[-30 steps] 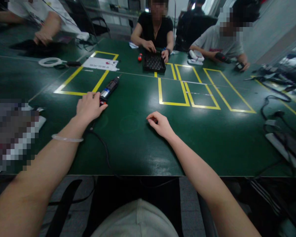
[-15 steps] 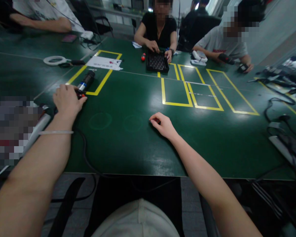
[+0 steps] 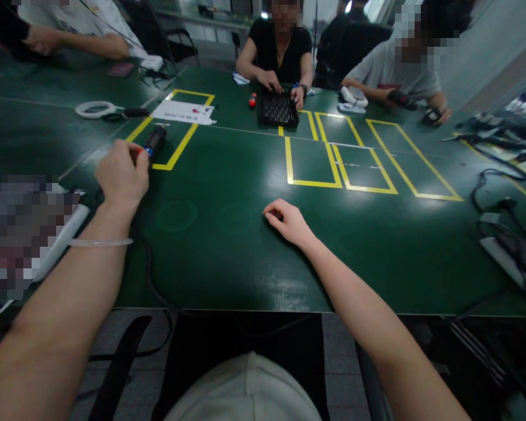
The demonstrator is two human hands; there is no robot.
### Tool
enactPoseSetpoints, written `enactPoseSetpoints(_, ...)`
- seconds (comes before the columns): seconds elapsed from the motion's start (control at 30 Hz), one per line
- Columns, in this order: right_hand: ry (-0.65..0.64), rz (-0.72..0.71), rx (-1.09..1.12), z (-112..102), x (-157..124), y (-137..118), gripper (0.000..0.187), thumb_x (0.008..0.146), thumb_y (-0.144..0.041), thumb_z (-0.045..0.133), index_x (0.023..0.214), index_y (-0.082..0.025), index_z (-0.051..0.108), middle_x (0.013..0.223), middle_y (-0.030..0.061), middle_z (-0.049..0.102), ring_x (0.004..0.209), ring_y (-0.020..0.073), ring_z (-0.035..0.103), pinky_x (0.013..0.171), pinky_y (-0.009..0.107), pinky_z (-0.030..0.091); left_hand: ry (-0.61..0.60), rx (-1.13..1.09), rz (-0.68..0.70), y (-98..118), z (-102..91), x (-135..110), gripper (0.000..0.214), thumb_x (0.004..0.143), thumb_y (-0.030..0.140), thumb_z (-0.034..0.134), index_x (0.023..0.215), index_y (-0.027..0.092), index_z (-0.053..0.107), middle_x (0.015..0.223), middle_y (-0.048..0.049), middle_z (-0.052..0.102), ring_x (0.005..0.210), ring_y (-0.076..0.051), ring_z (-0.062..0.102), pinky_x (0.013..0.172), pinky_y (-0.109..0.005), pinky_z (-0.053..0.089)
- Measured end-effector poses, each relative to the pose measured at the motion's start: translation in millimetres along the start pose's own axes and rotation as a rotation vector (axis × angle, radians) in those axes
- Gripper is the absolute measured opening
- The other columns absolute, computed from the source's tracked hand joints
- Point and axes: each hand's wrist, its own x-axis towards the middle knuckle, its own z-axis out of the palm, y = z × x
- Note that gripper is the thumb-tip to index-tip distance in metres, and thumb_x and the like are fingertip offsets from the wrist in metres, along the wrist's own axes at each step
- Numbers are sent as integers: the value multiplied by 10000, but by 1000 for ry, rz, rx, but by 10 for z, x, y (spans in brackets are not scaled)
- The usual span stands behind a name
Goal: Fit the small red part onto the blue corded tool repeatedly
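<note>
My left hand is over the left side of the green table, its fingers closed. A small red thing shows between the thumb and fingers; most of it is hidden by the hand. Just beyond lies a dark cylinder with a blue band, flashlight-like, inside a yellow tape outline. Whether my fingers touch that cylinder, I cannot tell. My right hand rests on the table near the middle, fingers loosely curled in, with nothing visible in them.
Yellow tape outlines mark the green table. A white paper and a white ring-shaped tool lie at the back left. Opposite, a person handles a black tray. Cables and a power strip lie at right.
My left hand has shifted slightly up and its grip has turned; the red thing has moved up and left with it. My right hand stays in place.
</note>
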Motion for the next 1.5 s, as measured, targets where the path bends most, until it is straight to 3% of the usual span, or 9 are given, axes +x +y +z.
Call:
enactPoseSetpoints(0.03,-3,-3,5,1,-1,-8,96,909,-228,573,913,-197,664,875,33,646,789,166,600,757,315,487,-27,-115,70,147,-33,-63,342,1020,340,472,1242,103,577,1068,-42,686,885,-148,586,898,-309,461)
enactPoseSetpoints(0.1,-8,5,36,3,-5,-25,98,904,-236,580,908,-195,668,874,33,656,793,165,604,764,316,490,-194,-360,235,495,-97,-225,321,1032,341,465,1234,118,577,1015,-34,705,807,-121,624,812,-254,488)
enactPoseSetpoints(0.23,-32,98,275,9,-3,-44,156,906,-328,610,954,-191,667,871,30,704,773,153,631,754,306,507,-487,-515,568,1146,-149,-589,301,982,383,546,1157,169,666,1051,-56,713,911,-176,663,826,-279,496)
enactPoseSetpoints(0.33,-65,168,515,17,10,-51,281,918,-451,607,989,-182,649,857,35,730,740,142,648,736,297,521,-699,-595,675,1378,-85,-794,318,965,364,547,1209,186,646,1071,-64,710,965,-196,669,845,-299,500)
enactPoseSetpoints(0.43,-98,187,622,32,17,-58,351,903,-523,622,956,-177,645,822,33,728,722,133,647,727,288,523,-831,-690,620,1402,31,-932,305,941,353,574,1185,171,588,992,-55,711,902,-183,678,815,-296,517)
enactPoseSetpoints(0.67,-141,189,561,65,1,-67,257,823,-415,718,913,-190,633,788,-6,668,657,114,578,650,265,477,-780,-702,577,1341,155,-1053,252,895,375,639,1048,185,574,891,-28,672,763,-158,643,720,-282,517)
enactPoseSetpoints(1.07,-83,138,560,59,4,-75,334,789,-404,747,1010,-206,595,932,17,672,716,118,580,663,267,474,-722,-792,558,1311,189,-1037,181,900,316,642,994,163,615,946,-42,675,814,-158,646,765,-287,518)
enactPoseSetpoints(1.33,-65,98,467,74,3,-66,231,806,-333,711,964,-198,611,868,7,673,712,122,587,656,271,466,-658,-775,602,1310,197,-1056,142,898,264,642,999,171,604,978,-46,670,862,-164,648,806,-296,522)
enactPoseSetpoints(1.5,-52,117,480,57,-2,-74,271,809,-355,723,1002,-205,605,897,15,689,727,126,604,679,280,486,-679,-746,581,1308,163,-1054,164,918,299,630,1029,178,615,1000,-46,686,883,-172,659,832,-307,523)
